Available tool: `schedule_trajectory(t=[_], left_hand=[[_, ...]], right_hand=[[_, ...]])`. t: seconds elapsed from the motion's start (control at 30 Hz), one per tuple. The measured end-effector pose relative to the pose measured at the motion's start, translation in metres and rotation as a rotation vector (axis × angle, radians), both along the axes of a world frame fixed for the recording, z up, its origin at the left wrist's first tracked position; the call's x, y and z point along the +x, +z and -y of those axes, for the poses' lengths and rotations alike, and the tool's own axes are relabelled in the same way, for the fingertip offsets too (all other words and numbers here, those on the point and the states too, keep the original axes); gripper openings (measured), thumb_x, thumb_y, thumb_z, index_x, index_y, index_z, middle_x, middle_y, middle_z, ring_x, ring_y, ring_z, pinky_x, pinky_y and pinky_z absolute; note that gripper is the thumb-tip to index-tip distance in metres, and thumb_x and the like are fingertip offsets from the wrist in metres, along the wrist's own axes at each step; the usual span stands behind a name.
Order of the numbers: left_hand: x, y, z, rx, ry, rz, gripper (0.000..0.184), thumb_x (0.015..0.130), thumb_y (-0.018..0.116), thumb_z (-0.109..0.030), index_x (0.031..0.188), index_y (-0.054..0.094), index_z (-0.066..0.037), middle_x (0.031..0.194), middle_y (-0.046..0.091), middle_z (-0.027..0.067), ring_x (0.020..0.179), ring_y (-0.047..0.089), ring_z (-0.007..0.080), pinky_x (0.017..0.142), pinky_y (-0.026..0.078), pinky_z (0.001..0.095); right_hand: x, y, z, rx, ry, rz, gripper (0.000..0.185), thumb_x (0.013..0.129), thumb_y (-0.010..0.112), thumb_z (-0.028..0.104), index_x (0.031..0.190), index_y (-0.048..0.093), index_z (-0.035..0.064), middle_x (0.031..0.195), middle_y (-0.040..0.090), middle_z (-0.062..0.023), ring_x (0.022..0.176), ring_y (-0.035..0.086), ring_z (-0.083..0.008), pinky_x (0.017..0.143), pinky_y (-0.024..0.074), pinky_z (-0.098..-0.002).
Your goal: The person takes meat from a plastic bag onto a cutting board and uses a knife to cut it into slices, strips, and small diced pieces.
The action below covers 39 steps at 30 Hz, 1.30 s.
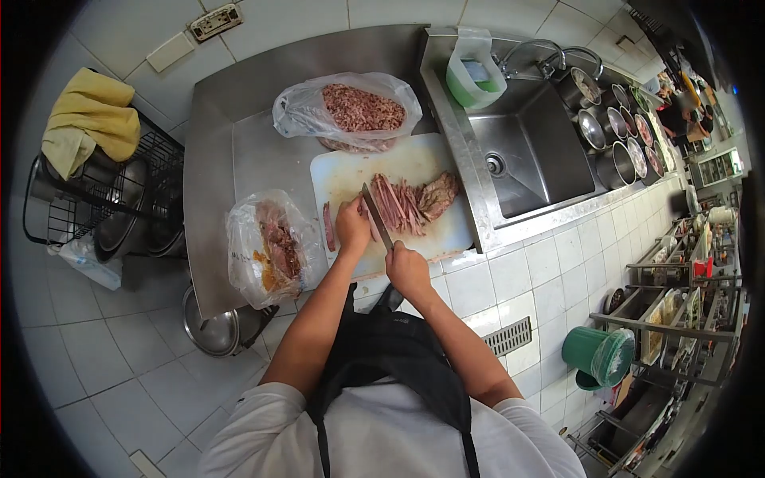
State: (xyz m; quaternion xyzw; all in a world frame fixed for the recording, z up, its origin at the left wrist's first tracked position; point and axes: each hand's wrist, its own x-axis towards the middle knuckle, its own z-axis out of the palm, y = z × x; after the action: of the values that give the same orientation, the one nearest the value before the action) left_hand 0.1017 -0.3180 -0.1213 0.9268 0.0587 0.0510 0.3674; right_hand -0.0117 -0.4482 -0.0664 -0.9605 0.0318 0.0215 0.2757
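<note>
My right hand (408, 269) is wrapped round the handle of a knife (377, 217), its long blade pointing away from me over a white cutting board (446, 155). Close against the blade's left side, my left hand (353, 227) has its fingers curled on a piece of meat, mostly hidden beneath them. Right of the blade lie cut strips of meat (396, 205), and beyond them a larger chunk of meat (438, 196). A thin strip of meat (328, 226) rests near the board's left edge.
A clear bag of chopped meat (362, 109) sits behind the board; another bag with meat (275, 247) stands left. To the right are a steel sink (542, 159), a green container (476, 76) and several metal pots (616, 165). A wire rack (88, 191) is at far left.
</note>
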Motion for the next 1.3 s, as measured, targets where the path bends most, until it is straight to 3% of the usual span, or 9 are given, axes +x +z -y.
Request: schedule_trajectory(t=[0.2, 0.3, 0.43, 0.7, 0.93, 1.13, 1.3], left_hand=[[-0.001, -0.007, -0.001, -0.002, -0.012, 0.052, 0.037, 0.088, 0.07, -0.008, 0.124, 0.074, -0.007, 0.103, 0.068, 0.0158, 0.097, 0.068, 0.0358, 0.084, 0.055, 0.0445], [-0.002, -0.005, 0.0, -0.005, -0.018, 0.083, 0.036, 0.085, 0.071, -0.005, 0.121, 0.074, -0.005, 0.107, 0.068, 0.0156, 0.098, 0.069, 0.0365, 0.084, 0.055, 0.0443], [-0.005, -0.002, -0.002, 0.001, -0.068, 0.068, 0.031, 0.084, 0.069, -0.002, 0.114, 0.074, -0.001, 0.11, 0.067, 0.0157, 0.098, 0.068, 0.0385, 0.083, 0.055, 0.0454], [-0.001, 0.002, -0.007, 0.046, -0.16, 0.091, 0.027, 0.084, 0.063, 0.005, 0.108, 0.073, 0.003, 0.107, 0.066, 0.0186, 0.097, 0.068, 0.0412, 0.085, 0.056, 0.0472], [0.007, 0.002, -0.01, 0.072, -0.196, 0.056, 0.022, 0.081, 0.063, 0.005, 0.101, 0.074, 0.004, 0.108, 0.067, 0.0197, 0.095, 0.068, 0.0415, 0.085, 0.056, 0.0476], [0.001, 0.005, -0.007, 0.095, -0.171, 0.086, 0.026, 0.081, 0.064, 0.004, 0.105, 0.074, 0.003, 0.109, 0.069, 0.0188, 0.099, 0.068, 0.0404, 0.087, 0.056, 0.0465], [0.003, -0.004, -0.007, 0.046, -0.145, 0.075, 0.036, 0.081, 0.068, 0.004, 0.116, 0.074, 0.002, 0.113, 0.068, 0.0183, 0.102, 0.068, 0.0392, 0.089, 0.055, 0.0444]], right_hand=[[0.006, -0.006, -0.006, 0.008, -0.01, 0.006, 0.021, 0.096, 0.06, 0.017, 0.087, 0.058, -0.001, 0.067, 0.066, -0.0283, 0.063, 0.068, -0.0468, 0.059, 0.0554, -0.0569], [0.005, 0.001, -0.006, -0.047, 0.013, -0.009, 0.019, 0.097, 0.059, 0.017, 0.087, 0.058, 0.0004, 0.068, 0.069, -0.0252, 0.063, 0.072, -0.0419, 0.058, 0.0582, -0.0517], [0.005, -0.01, -0.008, -0.016, 0.001, -0.02, 0.022, 0.097, 0.058, 0.018, 0.086, 0.056, -0.0009, 0.069, 0.067, -0.0277, 0.064, 0.069, -0.0461, 0.059, 0.056, -0.0563], [0.014, -0.019, -0.015, -0.006, -0.024, -0.119, 0.023, 0.098, 0.057, 0.019, 0.09, 0.058, -0.0022, 0.073, 0.068, -0.0295, 0.068, 0.07, -0.0477, 0.064, 0.0568, -0.0569], [0.036, -0.041, -0.022, 0.07, -0.014, -0.044, 0.027, 0.097, 0.057, 0.021, 0.089, 0.061, -0.0049, 0.076, 0.069, -0.0305, 0.07, 0.07, -0.0481, 0.065, 0.0571, -0.0571], [0.053, -0.042, -0.02, 0.071, -0.026, -0.008, 0.027, 0.096, 0.059, 0.02, 0.087, 0.061, -0.0047, 0.076, 0.069, -0.0313, 0.07, 0.07, -0.0477, 0.066, 0.0576, -0.0565], [0.002, -0.033, -0.004, 0.108, -0.047, -0.06, 0.026, 0.095, 0.061, 0.02, 0.085, 0.061, -0.0038, 0.075, 0.069, -0.0296, 0.07, 0.071, -0.0466, 0.067, 0.0583, -0.0548]])
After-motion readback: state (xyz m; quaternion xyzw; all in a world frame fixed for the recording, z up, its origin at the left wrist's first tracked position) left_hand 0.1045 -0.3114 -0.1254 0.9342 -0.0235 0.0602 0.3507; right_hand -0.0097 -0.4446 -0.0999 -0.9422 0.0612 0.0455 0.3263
